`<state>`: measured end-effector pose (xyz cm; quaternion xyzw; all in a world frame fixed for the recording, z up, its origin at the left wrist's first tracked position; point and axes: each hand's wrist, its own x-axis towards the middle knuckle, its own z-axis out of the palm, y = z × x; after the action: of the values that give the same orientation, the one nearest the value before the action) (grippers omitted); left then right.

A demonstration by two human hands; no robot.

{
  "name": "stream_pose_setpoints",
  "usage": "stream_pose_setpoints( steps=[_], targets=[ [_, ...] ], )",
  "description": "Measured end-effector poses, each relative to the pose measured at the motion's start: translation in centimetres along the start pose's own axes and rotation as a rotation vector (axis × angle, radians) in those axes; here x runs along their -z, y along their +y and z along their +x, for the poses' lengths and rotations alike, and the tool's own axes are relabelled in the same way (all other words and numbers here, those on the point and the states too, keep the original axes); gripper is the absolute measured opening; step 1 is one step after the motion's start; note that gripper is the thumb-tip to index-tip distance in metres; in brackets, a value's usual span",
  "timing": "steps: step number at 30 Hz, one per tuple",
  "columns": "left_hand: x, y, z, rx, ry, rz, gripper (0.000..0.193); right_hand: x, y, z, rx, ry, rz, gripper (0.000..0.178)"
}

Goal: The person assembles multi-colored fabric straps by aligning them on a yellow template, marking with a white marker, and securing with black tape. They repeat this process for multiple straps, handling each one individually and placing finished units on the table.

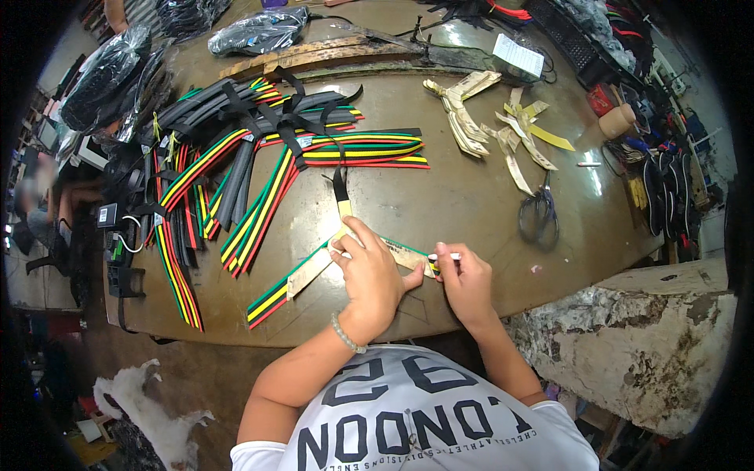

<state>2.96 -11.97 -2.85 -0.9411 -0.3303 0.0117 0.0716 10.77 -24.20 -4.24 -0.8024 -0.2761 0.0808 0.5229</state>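
Work in hand: the cream template (pixel 310 274) lies on a striped strap (pixel 269 305), whose ends show past its left and right arms. The left hand (pixel 366 275) presses down on the middle of the template, fingers bent and spread, thumb reaching to the right. The right hand (pixel 465 281) pinches a white pen (pixel 449 256) between thumb and fingers, its tip at the template's right end.

Progress: placing appears complete and marking at the right end appears under way. Whether a line is already drawn there cannot be told; the fingers hide part of it. No mark is discernible at the left end, so that side is judged outstanding.

Surroundings: left of the template and beyond it sits a heap of striped straps (pixel 363 149), apparently a supply; whether these are marked cannot be determined. Beyond the template to the right lie a stack of cream pieces (pixel 465 118) and, past it, a loose yellow strip (pixel 552 138). Scissors (pixel 539 221) rest to its right, beyond the right hand.

Obstructions: a black strap (pixel 340 187) runs from the heap toward the template's far arm; attachment is unclear. The scissors appear clear of the pen.
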Motion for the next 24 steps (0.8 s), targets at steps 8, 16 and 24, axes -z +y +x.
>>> stream_pose_setpoints(
  steps=[8, 16, 24],
  targets=[
    [-0.2, 0.0, 0.3, -0.004, 0.027, 0.048, 0.106, 0.0, -0.2, -0.6, 0.161, -0.085, -0.226, 0.018],
    [-0.2, 0.0, 0.5, -0.004, -0.002, 0.078, 0.107, 2.3, -1.8, 0.6, -0.024, -0.179, -0.070, 0.018],
    [-0.2, -0.6, 0.5, -0.021, -0.010, 0.012, 0.110, -6.0, -1.6, 11.6, 0.357, -0.604, 0.145, 0.014]
  ],
)
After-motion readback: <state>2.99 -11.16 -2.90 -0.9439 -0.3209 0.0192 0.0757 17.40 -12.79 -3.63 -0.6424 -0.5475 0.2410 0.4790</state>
